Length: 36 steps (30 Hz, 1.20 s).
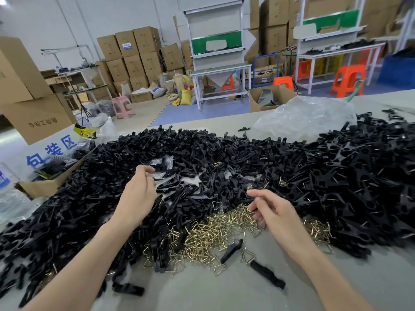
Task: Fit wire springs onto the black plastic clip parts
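A broad heap of black plastic clip parts (224, 153) covers the grey table (202, 292). A pile of brass wire springs (215, 230) lies in front of it, between my hands. My left hand (138, 196) hovers over the left-centre of the heap with its fingers curled toward the thumb; whether it pinches anything is blurred. My right hand (272, 212) is over the right edge of the spring pile, thumb and forefinger drawn together, its lower fingers curled round a wire spring (260, 222). Two loose clip parts (231, 250) (267, 274) lie near the table's front.
A crumpled clear plastic bag (303, 115) lies at the back right of the table. An open cardboard box (45, 185) stands at the left edge. Beyond the table are stacked cartons (132, 57), white workbenches (220, 70) and orange stools (348, 79).
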Each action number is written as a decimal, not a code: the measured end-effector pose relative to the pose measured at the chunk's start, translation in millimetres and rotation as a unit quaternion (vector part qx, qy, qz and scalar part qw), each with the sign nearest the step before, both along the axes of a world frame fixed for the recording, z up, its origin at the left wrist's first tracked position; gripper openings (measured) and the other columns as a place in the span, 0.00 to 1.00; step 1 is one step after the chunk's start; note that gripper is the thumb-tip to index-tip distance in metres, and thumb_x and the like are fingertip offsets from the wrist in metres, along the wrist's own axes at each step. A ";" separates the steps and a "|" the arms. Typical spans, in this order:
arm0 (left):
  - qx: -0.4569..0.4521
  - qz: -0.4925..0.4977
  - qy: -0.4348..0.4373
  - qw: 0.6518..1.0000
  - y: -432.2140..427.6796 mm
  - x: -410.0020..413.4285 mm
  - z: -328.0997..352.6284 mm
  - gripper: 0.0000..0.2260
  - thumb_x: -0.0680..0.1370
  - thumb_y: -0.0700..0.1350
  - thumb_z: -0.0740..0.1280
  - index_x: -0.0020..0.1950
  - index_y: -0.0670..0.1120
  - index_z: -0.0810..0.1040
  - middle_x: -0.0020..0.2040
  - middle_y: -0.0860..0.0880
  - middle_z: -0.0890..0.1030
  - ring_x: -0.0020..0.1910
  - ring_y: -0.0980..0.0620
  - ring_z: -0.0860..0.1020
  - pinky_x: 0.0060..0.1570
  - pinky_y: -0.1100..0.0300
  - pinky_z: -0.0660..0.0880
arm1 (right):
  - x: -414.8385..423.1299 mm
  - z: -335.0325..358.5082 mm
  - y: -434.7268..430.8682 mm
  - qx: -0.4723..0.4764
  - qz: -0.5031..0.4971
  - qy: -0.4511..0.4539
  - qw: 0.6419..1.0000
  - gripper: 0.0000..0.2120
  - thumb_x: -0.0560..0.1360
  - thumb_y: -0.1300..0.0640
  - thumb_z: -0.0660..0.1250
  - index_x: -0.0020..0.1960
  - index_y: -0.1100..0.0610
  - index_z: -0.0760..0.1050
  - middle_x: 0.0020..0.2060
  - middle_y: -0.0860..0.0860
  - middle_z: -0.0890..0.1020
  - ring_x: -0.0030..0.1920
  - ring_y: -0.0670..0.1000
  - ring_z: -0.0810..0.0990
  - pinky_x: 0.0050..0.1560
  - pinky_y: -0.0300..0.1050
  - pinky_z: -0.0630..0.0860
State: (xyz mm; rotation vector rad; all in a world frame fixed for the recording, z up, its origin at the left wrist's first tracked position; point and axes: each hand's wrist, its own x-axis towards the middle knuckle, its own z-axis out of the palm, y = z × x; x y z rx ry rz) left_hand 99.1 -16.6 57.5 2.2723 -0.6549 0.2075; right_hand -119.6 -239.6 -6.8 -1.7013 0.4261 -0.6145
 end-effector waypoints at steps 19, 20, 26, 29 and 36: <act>-0.228 -0.155 -0.042 0.960 -97.9 -135.0 -49.7 0.14 0.84 0.56 0.48 0.65 0.74 0.60 0.56 0.65 0.77 0.55 0.59 0.78 0.52 0.73 0.71 | 12.6 0.6 24.6 0.139 0.162 -0.022 0.977 0.10 0.81 0.56 0.66 0.45 0.52 0.85 0.36 0.50 0.85 0.36 0.46 0.81 0.39 0.38 0.79; -0.242 -0.138 -0.036 0.960 -96.3 -131.6 -49.9 0.14 0.84 0.56 0.49 0.67 0.70 0.61 0.58 0.65 0.77 0.57 0.59 0.78 0.52 0.73 0.70 | 12.6 1.2 21.7 0.145 0.161 -0.030 0.976 0.09 0.80 0.55 0.67 0.46 0.55 0.85 0.37 0.51 0.84 0.37 0.47 0.81 0.40 0.39 0.79; -0.252 -0.057 -0.016 0.966 -84.1 -121.0 -55.8 0.18 0.84 0.61 0.47 0.72 0.64 0.62 0.33 0.58 0.77 0.27 0.58 0.71 0.27 0.62 0.69 | 13.7 0.6 8.5 0.214 0.106 -0.062 0.969 0.13 0.77 0.57 0.69 0.60 0.54 0.81 0.42 0.55 0.85 0.41 0.50 0.83 0.42 0.39 0.80; -0.227 -0.097 0.006 0.969 -86.1 -126.3 -55.5 0.20 0.82 0.65 0.46 0.74 0.67 0.60 0.33 0.64 0.75 0.27 0.61 0.70 0.29 0.69 0.68 | 16.3 -1.0 6.7 0.244 0.104 -0.068 0.962 0.19 0.74 0.55 0.70 0.65 0.53 0.78 0.44 0.55 0.86 0.43 0.50 0.84 0.44 0.39 0.81; -0.186 -0.163 0.039 0.968 -97.1 -128.0 -58.7 0.25 0.85 0.40 0.56 0.78 0.61 0.54 0.54 0.63 0.70 0.53 0.65 0.73 0.52 0.78 0.66 | 22.0 4.6 4.7 0.358 0.056 -0.099 0.927 0.12 0.79 0.70 0.64 0.60 0.61 0.78 0.45 0.58 0.87 0.42 0.52 0.86 0.42 0.39 0.82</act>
